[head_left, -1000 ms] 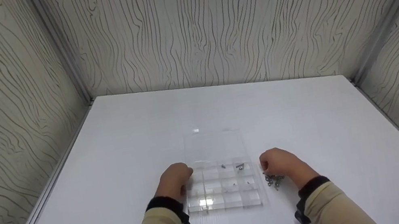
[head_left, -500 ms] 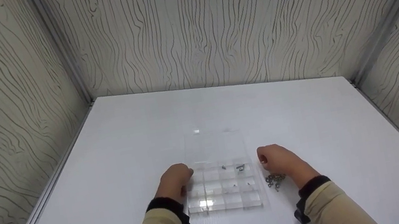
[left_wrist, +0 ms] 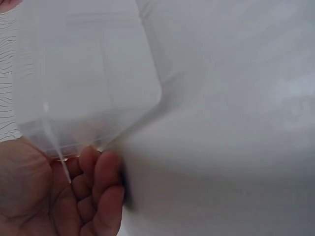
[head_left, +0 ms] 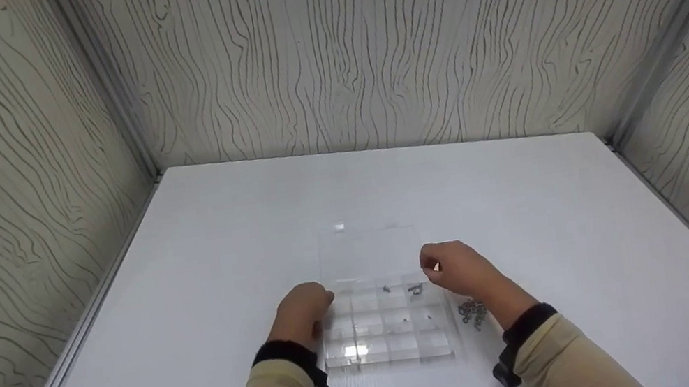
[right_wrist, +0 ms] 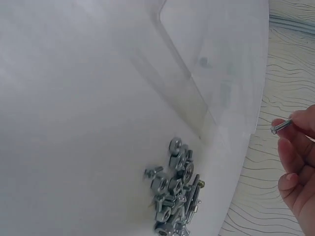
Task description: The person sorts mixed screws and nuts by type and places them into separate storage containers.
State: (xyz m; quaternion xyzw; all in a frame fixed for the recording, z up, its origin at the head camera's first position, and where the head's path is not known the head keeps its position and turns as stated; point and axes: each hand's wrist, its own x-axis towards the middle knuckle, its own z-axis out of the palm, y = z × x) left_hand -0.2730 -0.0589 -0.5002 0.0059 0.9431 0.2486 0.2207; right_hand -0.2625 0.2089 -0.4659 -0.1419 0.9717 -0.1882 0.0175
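A clear plastic compartment box (head_left: 374,360) lies with its lid opened away from me. In the head view my left hand (head_left: 302,309) is at the box's left side. The left wrist view shows that hand (left_wrist: 74,191) with curled fingers gripping the edge of the clear box (left_wrist: 74,64). My right hand (head_left: 460,269) is over the box's back right corner. Between thumb and finger it pinches a small metal screw (right_wrist: 281,126), seen in the right wrist view. A pile of nuts and screws (head_left: 472,314) lies right of the box.
Several small metal pieces, such as a screw (head_left: 415,289), lie in the right-hand compartments. The transparent lid (head_left: 368,249) lies behind the box on the white table (head_left: 219,244). Wood-patterned panels (head_left: 319,49) enclose the table at the back and sides.
My right hand has risen from beside the pile and moved left and away, over the back right corner of the box, with the screw. The left hand has stayed in place.
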